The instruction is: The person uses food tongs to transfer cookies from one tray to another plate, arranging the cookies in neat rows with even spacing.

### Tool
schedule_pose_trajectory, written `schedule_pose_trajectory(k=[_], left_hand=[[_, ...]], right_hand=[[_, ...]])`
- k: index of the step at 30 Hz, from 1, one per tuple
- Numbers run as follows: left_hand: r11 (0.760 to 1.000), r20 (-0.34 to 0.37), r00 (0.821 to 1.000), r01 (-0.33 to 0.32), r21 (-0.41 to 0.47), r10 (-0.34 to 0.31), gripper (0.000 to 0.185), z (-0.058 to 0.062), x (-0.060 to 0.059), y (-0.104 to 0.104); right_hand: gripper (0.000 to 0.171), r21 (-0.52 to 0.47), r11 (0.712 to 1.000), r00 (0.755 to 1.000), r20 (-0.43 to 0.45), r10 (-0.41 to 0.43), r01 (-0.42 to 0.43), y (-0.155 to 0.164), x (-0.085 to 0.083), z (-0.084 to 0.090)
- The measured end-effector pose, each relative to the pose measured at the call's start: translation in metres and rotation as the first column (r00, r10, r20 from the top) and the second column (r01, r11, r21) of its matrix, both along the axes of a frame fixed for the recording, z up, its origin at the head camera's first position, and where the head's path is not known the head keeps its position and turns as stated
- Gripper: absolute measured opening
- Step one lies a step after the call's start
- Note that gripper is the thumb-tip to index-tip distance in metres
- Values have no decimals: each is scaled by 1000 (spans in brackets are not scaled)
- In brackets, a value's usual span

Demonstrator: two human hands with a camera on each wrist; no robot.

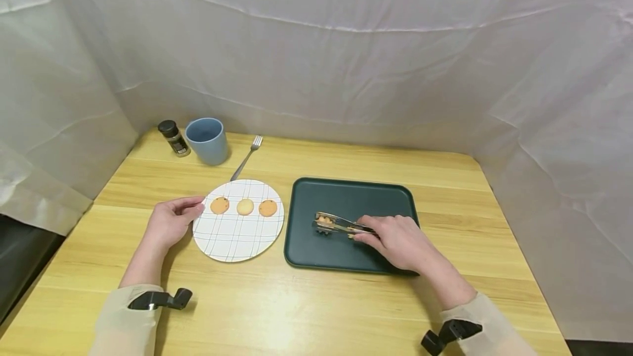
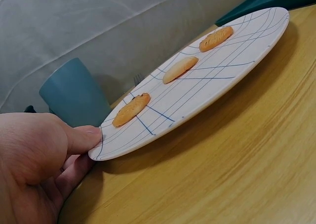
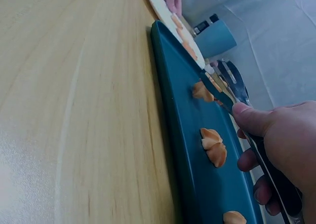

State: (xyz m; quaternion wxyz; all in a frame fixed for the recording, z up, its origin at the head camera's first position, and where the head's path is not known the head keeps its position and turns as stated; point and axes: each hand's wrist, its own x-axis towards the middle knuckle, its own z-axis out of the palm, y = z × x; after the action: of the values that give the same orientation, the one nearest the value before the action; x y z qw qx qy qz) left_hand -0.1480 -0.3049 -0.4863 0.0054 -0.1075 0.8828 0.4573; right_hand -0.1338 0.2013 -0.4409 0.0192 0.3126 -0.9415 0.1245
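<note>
Beige sleeves come nearest the camera, one at each lower side, each with a black mount strapped on at the wrist. Beneath the arms spreads the bench, yellowish wood with a plank grain and a bright patch of glare at its near middle. Beyond its left edge, low down, the room shows black; pale, creased cloth hangs along the left, the back and the right.

At the far left of the bench a small black-lidded jar leans in the head view, just beside a blue mug. Nearer, the left hand pinches the left rim of the plate, thumb on top and fingers underneath. Three round cookies lie in a row across the plate's far half, to the right of that hand, the middle one palest. Behind the plate a fork points away, its handle reaching the rim.

Right of the plate, near but apart, sits the dark green tray. Over it the right hand grips the tongs, which point left. One brown cookie is at their tips; whether it is clamped I cannot tell. More brown cookies lie on the tray, beneath the tongs and near the hand.
</note>
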Motion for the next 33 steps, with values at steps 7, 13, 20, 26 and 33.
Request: schedule_pose_trajectory(k=[7,13,20,26,33], left_hand=[[1000,11,1000,-6,2,6,42,-2,0,-1],[1000,13,1000,-10,0,10,42,-2,0,-1],[1000,15,1000,-13,1,13,42,-2,0,0],[1000,19,1000,-17,4,17,42,-3,0,0],[1000,21,1000,-17,9,17,43,-3,0,0]], right_hand=[[22,-3,1000,1000,19,4,-4,5,1,5],[19,-15,1000,1000,2,20,-19,7,2,10],[13,-20,999,999,-13,39,-39,2,1,19],[13,-22,999,999,-6,46,-46,-8,1,27],[22,-29,997,997,24,67,-67,-20,0,32]])
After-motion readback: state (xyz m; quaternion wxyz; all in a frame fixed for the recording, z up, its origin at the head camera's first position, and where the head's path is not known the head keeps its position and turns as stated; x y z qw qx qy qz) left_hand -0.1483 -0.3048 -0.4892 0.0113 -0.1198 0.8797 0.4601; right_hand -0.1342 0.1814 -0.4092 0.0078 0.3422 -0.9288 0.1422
